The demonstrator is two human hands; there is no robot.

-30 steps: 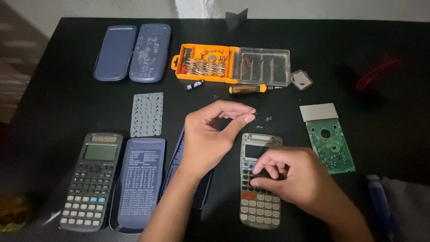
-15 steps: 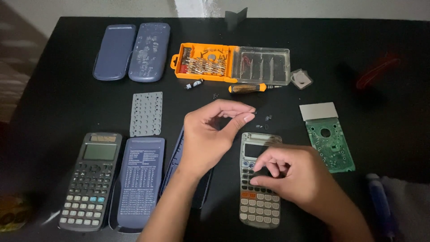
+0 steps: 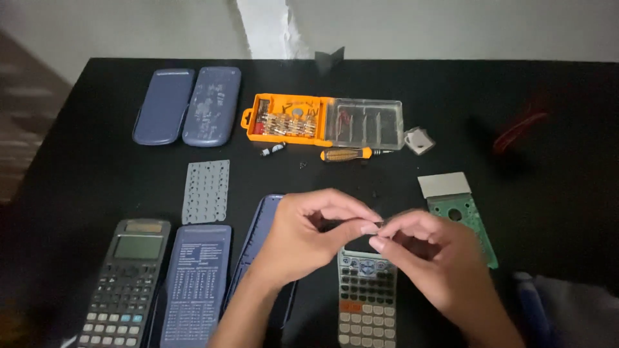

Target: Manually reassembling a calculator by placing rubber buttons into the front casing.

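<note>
My left hand and my right hand meet fingertip to fingertip above the top end of a grey calculator that lies face up on the black table. Between the pinched fingers sits a tiny dark part, too small to identify. The hands hide the calculator's display. A blue slide cover lies partly under my left wrist.
Behind the hands lie an orange bit case with a clear lid, a screwdriver and loose screws. A green circuit board lies right. A grey keypad sheet, a dark calculator and blue covers lie left.
My right hand has lifted off the grey calculator's keys and come up to meet my left fingertips. My left hand has stayed in its pinch, dropping slightly toward the calculator.
</note>
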